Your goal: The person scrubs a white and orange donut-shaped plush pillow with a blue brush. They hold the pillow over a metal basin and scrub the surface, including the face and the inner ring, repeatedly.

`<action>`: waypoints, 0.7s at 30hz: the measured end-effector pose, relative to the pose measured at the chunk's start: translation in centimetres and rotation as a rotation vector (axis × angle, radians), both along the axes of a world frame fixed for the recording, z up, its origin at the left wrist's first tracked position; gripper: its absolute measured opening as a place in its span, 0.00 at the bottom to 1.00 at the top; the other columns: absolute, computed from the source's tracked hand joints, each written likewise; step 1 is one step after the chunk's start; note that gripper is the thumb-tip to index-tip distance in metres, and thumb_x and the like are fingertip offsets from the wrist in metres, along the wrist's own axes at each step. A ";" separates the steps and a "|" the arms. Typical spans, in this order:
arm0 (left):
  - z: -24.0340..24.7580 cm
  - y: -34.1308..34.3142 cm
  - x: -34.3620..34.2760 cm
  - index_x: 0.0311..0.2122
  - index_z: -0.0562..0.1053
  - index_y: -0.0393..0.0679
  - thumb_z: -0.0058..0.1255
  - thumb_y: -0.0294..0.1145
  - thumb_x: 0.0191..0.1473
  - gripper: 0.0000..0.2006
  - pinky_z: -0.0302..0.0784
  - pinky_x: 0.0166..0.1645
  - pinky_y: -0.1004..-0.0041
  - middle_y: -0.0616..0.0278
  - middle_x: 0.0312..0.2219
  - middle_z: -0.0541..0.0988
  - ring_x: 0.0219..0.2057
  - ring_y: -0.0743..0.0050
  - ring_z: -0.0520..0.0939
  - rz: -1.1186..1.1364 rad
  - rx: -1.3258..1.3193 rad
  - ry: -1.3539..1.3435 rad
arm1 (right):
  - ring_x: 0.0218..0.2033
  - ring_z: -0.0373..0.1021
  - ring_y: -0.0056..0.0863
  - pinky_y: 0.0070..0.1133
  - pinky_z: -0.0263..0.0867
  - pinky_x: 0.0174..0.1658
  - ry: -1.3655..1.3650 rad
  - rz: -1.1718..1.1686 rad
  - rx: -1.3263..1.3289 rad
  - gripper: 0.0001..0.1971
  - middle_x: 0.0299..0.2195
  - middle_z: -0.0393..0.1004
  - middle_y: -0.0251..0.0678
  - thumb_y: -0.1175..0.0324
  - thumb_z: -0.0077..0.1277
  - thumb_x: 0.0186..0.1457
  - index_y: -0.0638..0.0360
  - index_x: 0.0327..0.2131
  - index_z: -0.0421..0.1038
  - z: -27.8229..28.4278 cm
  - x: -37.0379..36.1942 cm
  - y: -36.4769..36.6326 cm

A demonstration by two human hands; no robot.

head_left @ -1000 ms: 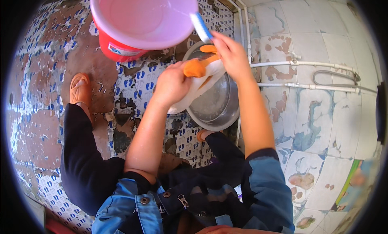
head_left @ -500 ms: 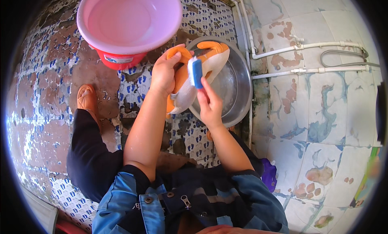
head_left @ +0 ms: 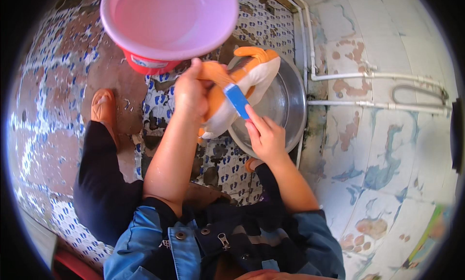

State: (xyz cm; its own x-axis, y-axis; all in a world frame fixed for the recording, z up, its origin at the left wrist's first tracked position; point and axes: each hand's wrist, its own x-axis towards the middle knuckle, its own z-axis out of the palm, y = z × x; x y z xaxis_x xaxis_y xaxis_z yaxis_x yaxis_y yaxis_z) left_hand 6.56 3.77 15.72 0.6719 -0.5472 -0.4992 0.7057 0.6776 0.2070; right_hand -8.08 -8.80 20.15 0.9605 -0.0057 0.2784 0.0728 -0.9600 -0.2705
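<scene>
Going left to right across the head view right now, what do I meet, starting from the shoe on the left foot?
Orange shoe → left hand → blue brush → right hand → grey hose loop by the wall.

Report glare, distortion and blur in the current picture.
Head view: bright glare whitens the wet floor at far left; seams of the wall tiles bend near the blackened rim; the colourful panel lower right looks blurred, the blue brush fairly sharp.
</scene>
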 end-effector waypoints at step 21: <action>-0.2 -0.2 -0.8 0.51 0.63 0.32 0.26 0.45 0.64 0.25 0.66 0.55 0.59 0.47 0.45 0.72 0.47 0.55 0.73 0.113 -0.186 0.022 | 0.24 0.72 0.42 0.32 0.67 0.26 -0.063 -0.081 0.179 0.21 0.24 0.74 0.42 0.67 0.47 0.54 0.54 0.53 0.65 -1.4 1.8 6.8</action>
State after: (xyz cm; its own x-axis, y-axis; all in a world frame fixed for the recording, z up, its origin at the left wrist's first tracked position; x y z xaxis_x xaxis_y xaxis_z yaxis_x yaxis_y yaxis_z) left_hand 5.74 3.54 15.47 0.7243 -0.5527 -0.4122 0.6259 0.7779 0.0567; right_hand -6.32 -2.03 18.78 0.9357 -0.1367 0.3252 0.0195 -0.9004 -0.4346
